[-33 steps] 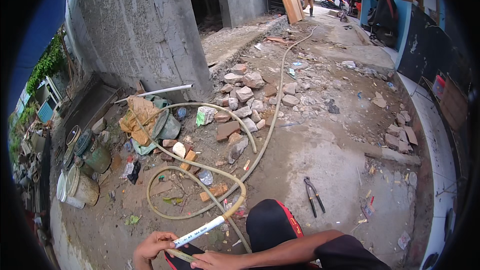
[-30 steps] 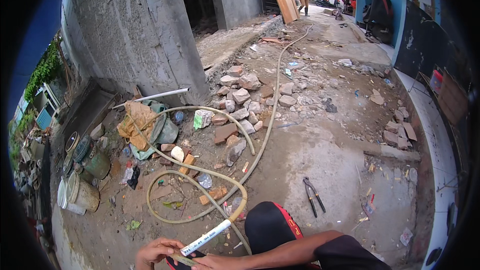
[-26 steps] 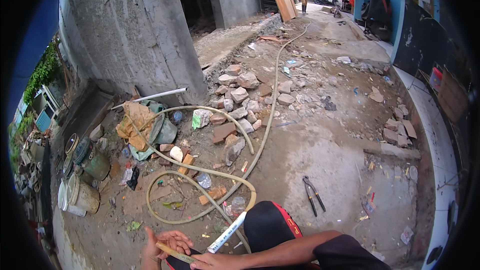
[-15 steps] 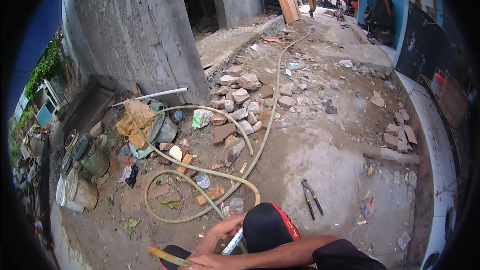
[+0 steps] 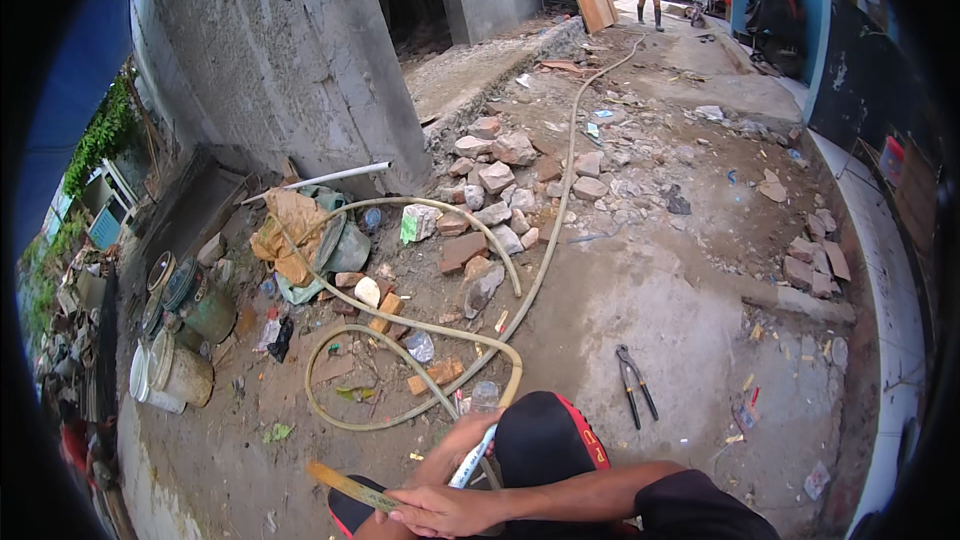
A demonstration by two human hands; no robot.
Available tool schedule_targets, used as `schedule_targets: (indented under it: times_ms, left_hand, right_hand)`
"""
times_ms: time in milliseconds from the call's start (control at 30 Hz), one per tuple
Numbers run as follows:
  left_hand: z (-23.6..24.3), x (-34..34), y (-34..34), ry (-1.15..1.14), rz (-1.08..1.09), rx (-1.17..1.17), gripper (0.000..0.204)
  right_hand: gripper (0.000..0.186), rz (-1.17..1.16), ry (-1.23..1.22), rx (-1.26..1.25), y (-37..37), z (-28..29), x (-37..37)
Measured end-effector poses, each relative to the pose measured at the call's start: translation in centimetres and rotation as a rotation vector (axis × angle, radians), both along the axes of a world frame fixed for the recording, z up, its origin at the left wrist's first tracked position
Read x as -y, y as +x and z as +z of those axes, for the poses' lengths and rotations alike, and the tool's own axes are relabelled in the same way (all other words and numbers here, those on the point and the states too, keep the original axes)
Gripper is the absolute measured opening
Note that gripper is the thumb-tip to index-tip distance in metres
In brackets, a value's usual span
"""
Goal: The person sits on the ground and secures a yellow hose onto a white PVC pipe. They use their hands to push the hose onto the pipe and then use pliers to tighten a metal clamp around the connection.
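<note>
Crouched low, a worker's right hand (image 5: 445, 510) pins a yellow ruler (image 5: 352, 487) while the left hand (image 5: 462, 437) grips a white pipe (image 5: 472, 457) against the knee. Pliers (image 5: 635, 383) lie to the right, a hose (image 5: 420, 330) ahead. Held so loosely, the pipe could roll, spoiling the measurement.

At the lower edge the right hand (image 5: 448, 508) lies over a flat yellowish strip (image 5: 352, 487), its fingers (image 5: 405, 512) curled onto it, while the left hand (image 5: 458, 437) grips a white pipe (image 5: 473, 455) beside a black-clad knee (image 5: 545, 430). Pliers (image 5: 634, 384) lie on the concrete ground (image 5: 650, 290), with a looped hose (image 5: 420, 332) and brick rubble (image 5: 500, 180) farther out
</note>
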State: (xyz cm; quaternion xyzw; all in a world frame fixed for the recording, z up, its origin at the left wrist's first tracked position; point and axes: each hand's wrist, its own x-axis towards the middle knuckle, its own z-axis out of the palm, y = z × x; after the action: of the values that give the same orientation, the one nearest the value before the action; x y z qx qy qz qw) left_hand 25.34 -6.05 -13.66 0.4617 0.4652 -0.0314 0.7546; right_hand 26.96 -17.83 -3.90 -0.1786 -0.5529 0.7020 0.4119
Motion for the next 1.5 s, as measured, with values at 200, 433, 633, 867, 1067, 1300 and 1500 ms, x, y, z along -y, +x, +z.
schedule_targets:
  times_ms: [200, 433, 633, 867, 1067, 1300, 1500]
  left_hand:
    - [21.0, -14.6, -13.4, 0.410, 0.735, 1.277, 0.024]
    - [25.2, -4.1, -32.8, 1.079, 1.377, 1.373, 0.025]
    - [11.2, -0.1, -27.4, 0.311, 1.820, 1.294, 0.041]
    - [6.7, -3.0, -25.0, 0.014, 1.751, 1.426, 0.057]
    - [6.0, -1.7, -27.6, -0.084, 1.750, 1.528, 0.065]
    - [6.1, -1.5, -26.5, -0.157, 1.769, 1.548, 0.068]
    - [8.3, 0.2, -20.9, -0.178, 1.626, 1.505, 0.049]
  right_hand:
    - [0.050, -0.356, -0.108, 0.013, 5.9, 2.4, -1.1]
    - [0.058, -0.982, 0.252, 0.054, 11.5, 11.3, -9.3]
    - [0.043, -0.631, 0.910, 0.676, 6.9, 16.4, -13.3]
    - [0.033, -0.334, 0.748, 0.993, 5.0, 7.1, -10.3]
    - [0.038, -0.406, 0.695, 0.993, 2.1, 6.3, -8.2]
    - [0.043, -0.267, 0.769, 0.975, 0.2, 5.1, -7.9]
    - [0.039, -0.216, 0.806, 0.945, -2.2, 4.5, -8.8]
